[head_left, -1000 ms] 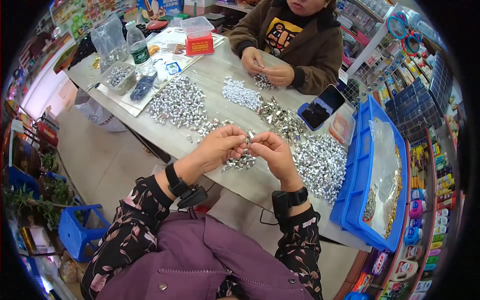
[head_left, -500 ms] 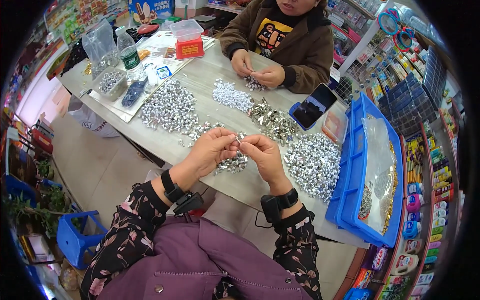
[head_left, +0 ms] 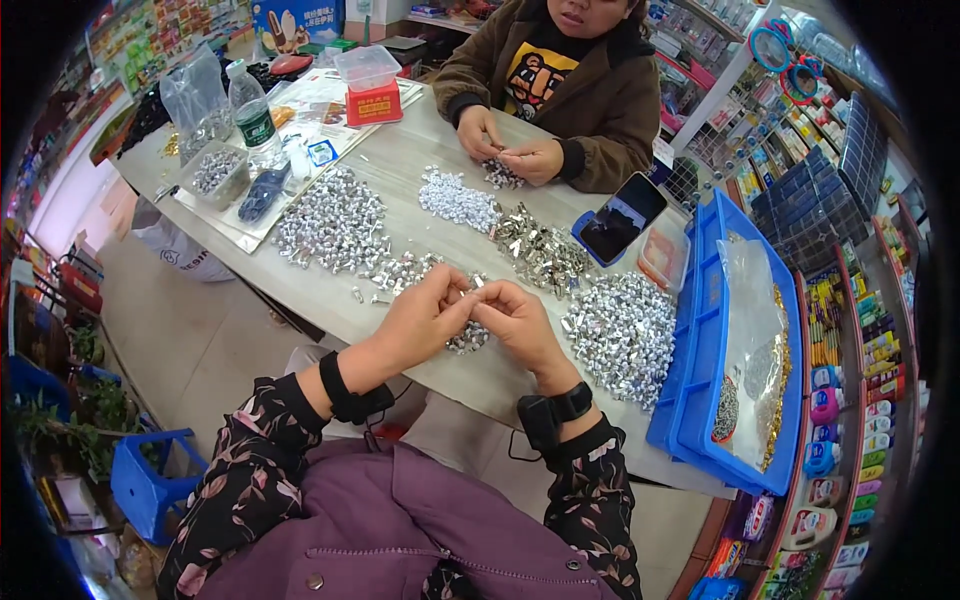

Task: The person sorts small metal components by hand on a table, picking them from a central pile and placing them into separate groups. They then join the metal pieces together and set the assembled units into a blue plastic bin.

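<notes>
- A small part [head_left: 466,292] sits between the fingertips of both hands, mostly hidden by them, just above the near pile [head_left: 467,340]; its exact shape cannot be told.
- The left hand [head_left: 424,316] pinches it between thumb and forefinger, with no visible gap.
- The right hand [head_left: 518,322] meets it fingertip to fingertip, also in a close pinch; how firmly either presses cannot be told.
- For good handling, one hand should steady the part while the other does the fine adjusting; a light, square pinch would likely suit something so small.
- Working low over the table [head_left: 420,142] seems wise, so a slipped part lands there rather than on the floor.
- Around the hands lie the left pile [head_left: 330,225], white pile [head_left: 458,198], metal pile [head_left: 545,248] and right pile [head_left: 620,332]; elbows and cuffs are best held clear so these do not mix.
- Beyond the metal pile stands a phone [head_left: 624,222]; far right is a blue tray [head_left: 688,355].
- Across the table, a co-worker's hands [head_left: 533,160] meet over a small heap [head_left: 502,176].
</notes>
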